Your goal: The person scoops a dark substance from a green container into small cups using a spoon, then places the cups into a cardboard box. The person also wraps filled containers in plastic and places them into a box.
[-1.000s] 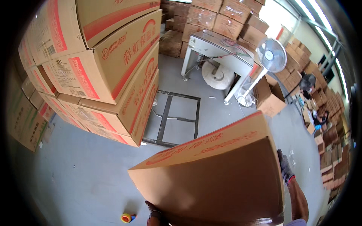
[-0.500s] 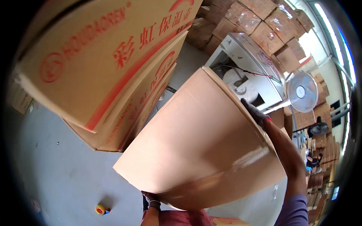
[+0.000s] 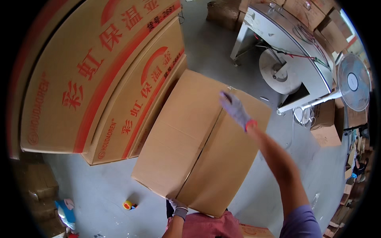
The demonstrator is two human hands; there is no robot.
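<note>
A large plain cardboard box (image 3: 178, 119) stands in front of me. Its two top flaps lie folded down and meet along a dark seam running from near to far. My right hand (image 3: 235, 107), in a grey glove with a red cuff, is over the far part of that seam, fingers stretched out and holding nothing. At the near end of the seam my left hand (image 3: 177, 205), also gloved, grips the box's near edge, its fingertips partly hidden.
Large printed cardboard boxes (image 3: 115, 115) stand stacked close on the left. A yellow and red tape roll (image 3: 127, 205) lies on the floor (image 3: 99, 182). Toward the far right are a white machine table (image 3: 285, 35) with a disc underneath, a fan (image 3: 352, 82) and an open carton (image 3: 327, 123).
The box has gone from tilted, with one broad face toward me, to standing with its closed flaps up. My right hand has left its side edge and moved left over the top.
</note>
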